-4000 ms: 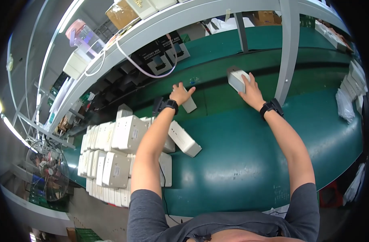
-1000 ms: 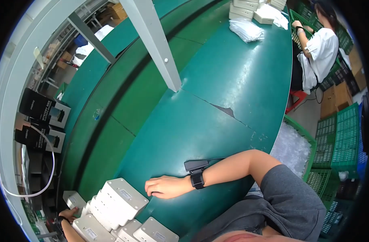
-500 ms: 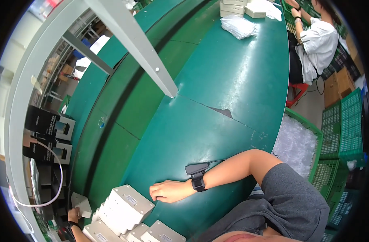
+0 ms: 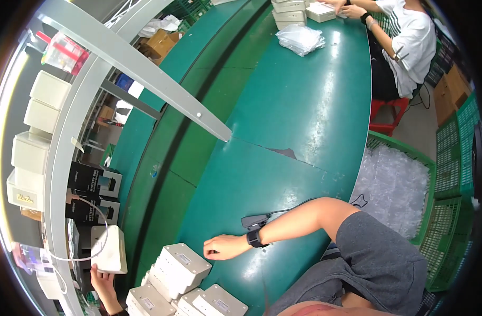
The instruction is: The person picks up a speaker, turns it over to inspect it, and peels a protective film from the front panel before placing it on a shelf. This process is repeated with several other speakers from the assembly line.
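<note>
- White box [image 4: 110, 249] — held up on edge at the lower left of the view, in front of the shelf frame; a thin white cable [image 4: 96, 210] is looped across its face.
- Left hand [image 4: 102, 282] — seen below the white box, with the fingers closed on its lower edge; the forearm is cut off by the bottom rim of the view.
- Right hand [image 4: 225, 246] — laid on the green table [image 4: 293, 121], fingers loosely curled and nothing held between them; the fingertips are just beside the nearest box of the pile, and contact cannot be told. A black band [image 4: 254, 238] is worn on the wrist, and a dark clip with a lead [image 4: 253, 220] is seen just behind it.
- Pile of white boxes [image 4: 180, 266] — stacked flat at the near edge of the table, between the two hands, with more of the same kind running out of view at the bottom.
- Black boxes [image 4: 93, 192] — stood on the shelf at the left, above the held box.
- Cream boxes [image 4: 38, 121] — lined along the top of the shelf frame at the far left.
- Grey bar [image 4: 146, 73] — slanted across the table from the upper left.
- Green crate [image 4: 404, 184] — filled with clear plastic bags, set on the floor to the right of the table.
- Another person [image 4: 404, 42] — seated at the far end of the table, both hands on white boxes there; a heap of clear bags [image 4: 301, 38] lies near them.
</note>
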The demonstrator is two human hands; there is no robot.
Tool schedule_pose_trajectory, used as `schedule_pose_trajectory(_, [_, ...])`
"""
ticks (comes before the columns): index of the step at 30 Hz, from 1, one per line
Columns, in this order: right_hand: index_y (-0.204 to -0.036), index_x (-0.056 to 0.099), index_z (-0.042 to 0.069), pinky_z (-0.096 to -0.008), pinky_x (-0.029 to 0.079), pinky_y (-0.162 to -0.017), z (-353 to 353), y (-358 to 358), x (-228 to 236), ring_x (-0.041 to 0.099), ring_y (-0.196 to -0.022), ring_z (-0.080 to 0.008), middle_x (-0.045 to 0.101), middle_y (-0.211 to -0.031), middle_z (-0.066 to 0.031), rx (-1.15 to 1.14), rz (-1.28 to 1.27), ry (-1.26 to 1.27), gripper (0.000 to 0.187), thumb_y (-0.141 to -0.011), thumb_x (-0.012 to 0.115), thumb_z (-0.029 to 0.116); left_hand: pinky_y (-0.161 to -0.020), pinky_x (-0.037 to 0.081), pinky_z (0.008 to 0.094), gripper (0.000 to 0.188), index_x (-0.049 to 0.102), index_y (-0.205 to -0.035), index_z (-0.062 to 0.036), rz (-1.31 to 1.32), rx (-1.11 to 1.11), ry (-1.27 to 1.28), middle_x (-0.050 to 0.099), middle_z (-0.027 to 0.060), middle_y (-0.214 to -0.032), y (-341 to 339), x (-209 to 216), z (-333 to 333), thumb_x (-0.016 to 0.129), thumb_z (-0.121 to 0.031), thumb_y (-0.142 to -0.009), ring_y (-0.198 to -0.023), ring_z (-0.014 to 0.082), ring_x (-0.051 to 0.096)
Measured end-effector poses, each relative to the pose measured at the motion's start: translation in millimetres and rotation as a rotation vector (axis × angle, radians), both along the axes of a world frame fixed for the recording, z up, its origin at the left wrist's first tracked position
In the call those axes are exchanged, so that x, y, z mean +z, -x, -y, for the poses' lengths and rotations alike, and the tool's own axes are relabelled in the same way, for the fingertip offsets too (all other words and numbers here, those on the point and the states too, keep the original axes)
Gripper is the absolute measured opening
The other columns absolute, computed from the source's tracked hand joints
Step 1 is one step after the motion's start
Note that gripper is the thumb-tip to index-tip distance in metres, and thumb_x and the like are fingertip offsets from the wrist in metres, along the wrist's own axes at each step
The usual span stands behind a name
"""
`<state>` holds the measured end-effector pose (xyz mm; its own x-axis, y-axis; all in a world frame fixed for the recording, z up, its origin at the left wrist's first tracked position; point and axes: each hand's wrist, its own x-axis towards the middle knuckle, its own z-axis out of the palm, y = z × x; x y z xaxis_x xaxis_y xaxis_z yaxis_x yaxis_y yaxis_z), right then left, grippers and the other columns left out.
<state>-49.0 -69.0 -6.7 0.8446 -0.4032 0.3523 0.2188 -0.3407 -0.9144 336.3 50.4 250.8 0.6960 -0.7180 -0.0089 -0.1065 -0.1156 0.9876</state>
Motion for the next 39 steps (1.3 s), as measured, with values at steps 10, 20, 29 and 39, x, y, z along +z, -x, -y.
schedule_pose_trajectory(10, [-0.139, 0.035, 0.002, -0.0426, 0.035, -0.104, 39.5, -19.6, 37.5, 0.044, -0.126, -0.0256, 0.044, -0.138, -0.0138, 0.802, 0.095, -1.064, 0.086, -0.088, 0.025, 0.07, -0.084, 0.05, 0.031, 0.049, 0.041, -0.13, -0.0015, -0.214, -0.078, 0.085, 0.053, 0.011, -0.124, 282.9, -17.7, -90.7, 0.055, -0.017, -0.086, -0.108, 0.0201, 0.056])
schedule_pose_trajectory(20, [-0.136, 0.036, -0.003, -0.0309, 0.043, -0.096, 5.3, 83.7, 142.3, 0.053, -0.116, -0.0209, 0.053, -0.128, -0.0152, 0.64, -0.315, -0.592, 0.08, -0.08, 0.07, 0.042, -0.082, 0.05, 0.0296, 0.056, 0.031, -0.135, -0.0007, -0.157, -0.01, 0.086, 0.052, 0.014, -0.125, 370.0, -64.1, -136.5, 0.055, -0.027, -0.092, -0.106, 0.0179, 0.056])
schedule_pose_trajectory(29, [-0.127, 0.044, -0.005, -0.0276, 0.045, -0.09, -20.4, 159.3, 157.6, 0.058, -0.102, -0.0173, 0.059, -0.113, -0.0135, 0.24, -0.209, -0.619, 0.065, -0.077, 0.071, 0.027, -0.1, 0.039, 0.0393, 0.073, 0.02, -0.141, 0.0003, -0.206, -0.029, 0.296, 0.04, 0.02, -0.137, 415.1, -119.3, -134.6, 0.039, -0.053, -0.094, -0.124, 0.0286, 0.044])
schedule_pose_trajectory(39, [-0.128, 0.042, -0.005, -0.0284, 0.039, -0.095, -50.4, 178.5, 117.2, 0.054, -0.106, -0.0174, 0.057, -0.115, -0.013, 0.089, -0.125, -0.654, 0.069, -0.074, 0.074, 0.021, -0.098, 0.041, 0.0421, 0.072, 0.028, -0.139, 0.0017, 0.158, 0.218, 0.292, 0.046, 0.02, -0.131, 416.5, -116.0, -193.8, 0.043, -0.052, -0.093, -0.12, 0.031, 0.048])
